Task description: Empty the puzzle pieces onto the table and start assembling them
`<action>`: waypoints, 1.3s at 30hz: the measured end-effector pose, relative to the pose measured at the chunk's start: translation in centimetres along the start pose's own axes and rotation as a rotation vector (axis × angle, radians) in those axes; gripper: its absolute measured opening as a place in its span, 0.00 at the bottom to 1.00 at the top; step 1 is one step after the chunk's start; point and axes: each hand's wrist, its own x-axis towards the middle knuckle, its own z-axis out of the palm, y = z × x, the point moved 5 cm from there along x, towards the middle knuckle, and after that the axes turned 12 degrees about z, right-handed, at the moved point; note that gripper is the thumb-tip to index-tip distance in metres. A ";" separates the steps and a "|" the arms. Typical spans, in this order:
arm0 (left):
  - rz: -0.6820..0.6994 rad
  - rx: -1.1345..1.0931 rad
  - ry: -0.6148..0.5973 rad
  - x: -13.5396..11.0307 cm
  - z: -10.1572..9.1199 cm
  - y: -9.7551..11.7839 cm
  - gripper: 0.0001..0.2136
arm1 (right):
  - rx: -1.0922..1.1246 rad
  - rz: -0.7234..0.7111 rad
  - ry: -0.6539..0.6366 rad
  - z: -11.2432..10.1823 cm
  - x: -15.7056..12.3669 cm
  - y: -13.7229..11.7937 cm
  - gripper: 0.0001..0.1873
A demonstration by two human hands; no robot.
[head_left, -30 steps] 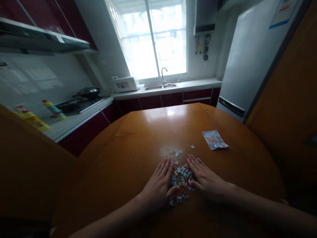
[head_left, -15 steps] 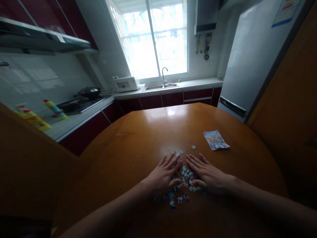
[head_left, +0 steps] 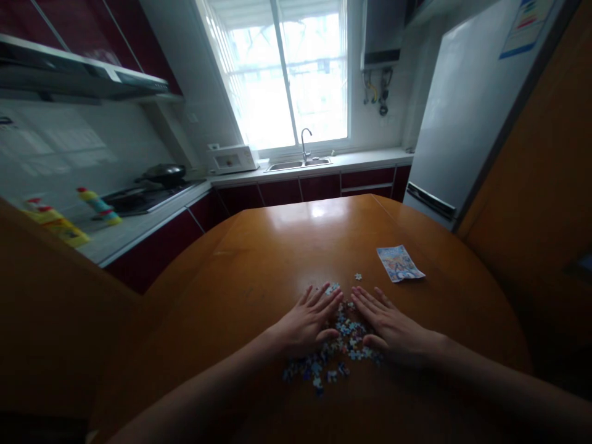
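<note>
A loose heap of small jigsaw puzzle pieces (head_left: 350,336), mostly light blue with some dark ones, lies on the wooden table (head_left: 277,246). My left hand (head_left: 308,322) rests palm down on the heap's left side, fingers stretched out, hiding the pieces below it. On the right side my right hand (head_left: 386,322) lies flat too, its fingers extended and its thumb by the pieces. A single puzzle piece (head_left: 357,277) sits apart, beyond my fingertips. Farther right lies a printed picture sheet (head_left: 400,264), creased and untouched.
Beyond the table stand a counter with a sink (head_left: 287,165) and a white microwave (head_left: 234,159). A stove with a wok (head_left: 165,174) and cleaner bottles (head_left: 99,206) are on the left. A refrigerator (head_left: 467,117) stands at the right.
My hands have shifted slightly over the pieces, and more of the heap shows between and below them. The whole view has moved a little.
</note>
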 end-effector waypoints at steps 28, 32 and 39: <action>-0.059 0.111 0.362 4.1 -1.3 -3.5 0.10 | -0.077 0.061 0.143 0.4 -1.3 0.0 0.33; -0.024 0.105 0.295 5.4 -1.5 -3.5 0.07 | -0.073 0.080 0.137 0.3 -1.7 0.6 0.32; -0.033 0.023 0.295 6.6 -2.2 -4.1 0.06 | -0.036 0.066 0.174 -0.3 -1.9 0.5 0.30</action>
